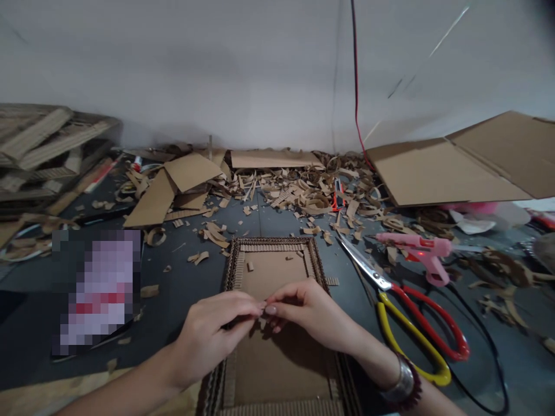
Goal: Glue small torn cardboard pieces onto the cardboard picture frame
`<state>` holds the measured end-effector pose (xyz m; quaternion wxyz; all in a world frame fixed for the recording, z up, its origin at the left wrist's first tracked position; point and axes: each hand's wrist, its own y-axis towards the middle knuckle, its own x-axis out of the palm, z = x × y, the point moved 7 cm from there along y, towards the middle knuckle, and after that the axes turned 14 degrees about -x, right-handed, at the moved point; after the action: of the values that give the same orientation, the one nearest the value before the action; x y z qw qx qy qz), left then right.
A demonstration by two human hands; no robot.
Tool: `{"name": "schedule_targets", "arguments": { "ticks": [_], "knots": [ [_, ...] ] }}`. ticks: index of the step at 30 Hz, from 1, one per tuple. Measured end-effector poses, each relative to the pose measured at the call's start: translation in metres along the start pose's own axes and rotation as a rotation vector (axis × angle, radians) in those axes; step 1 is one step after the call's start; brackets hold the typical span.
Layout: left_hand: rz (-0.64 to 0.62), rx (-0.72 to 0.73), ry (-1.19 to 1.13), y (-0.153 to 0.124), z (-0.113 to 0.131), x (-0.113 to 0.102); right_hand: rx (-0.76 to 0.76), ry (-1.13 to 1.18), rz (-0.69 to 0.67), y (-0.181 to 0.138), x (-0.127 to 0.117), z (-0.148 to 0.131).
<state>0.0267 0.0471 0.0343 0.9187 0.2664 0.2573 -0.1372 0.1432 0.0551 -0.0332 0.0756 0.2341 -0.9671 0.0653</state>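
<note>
My left hand (221,323) and my right hand (306,312) meet fingertip to fingertip above a cardboard frame (236,271). Between the pinched fingers sits a small piece of cardboard (262,323), mostly covered by them. Corrugated strips line the inner edge of the frame, and its flat brown base carries a few tiny scraps. One such scrap (250,266) lies near the upper left inside corner. The lower part of the frame runs out of view at the bottom.
Scissors (381,280) with red and yellow handles lie open right of the frame. Beyond them is a pink glue gun (422,248) with its cord. Cardboard scraps (295,190), an orange cutter (337,195) and a large cardboard sheet (451,173) cover the back. A blurred-out object (104,289) lies left.
</note>
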Motion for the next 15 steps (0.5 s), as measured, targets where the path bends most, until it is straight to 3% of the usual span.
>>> {"name": "schedule_targets", "arguments": {
  "ticks": [6, 11, 15],
  "knots": [
    [-0.067, 0.011, -0.011, -0.0045, -0.0026, 0.0034, -0.022, -0.050, -0.044, 0.0000, -0.0001, -0.0006],
    [-0.101, 0.022, -0.011, -0.0037, -0.0011, 0.0050, 0.074, 0.089, -0.081, -0.0015, 0.0022, 0.0025],
    [-0.109, -0.066, 0.014, 0.0001, -0.0046, 0.0063, 0.035, 0.038, -0.067, -0.0007, -0.0009, -0.0032]
  ]
}}
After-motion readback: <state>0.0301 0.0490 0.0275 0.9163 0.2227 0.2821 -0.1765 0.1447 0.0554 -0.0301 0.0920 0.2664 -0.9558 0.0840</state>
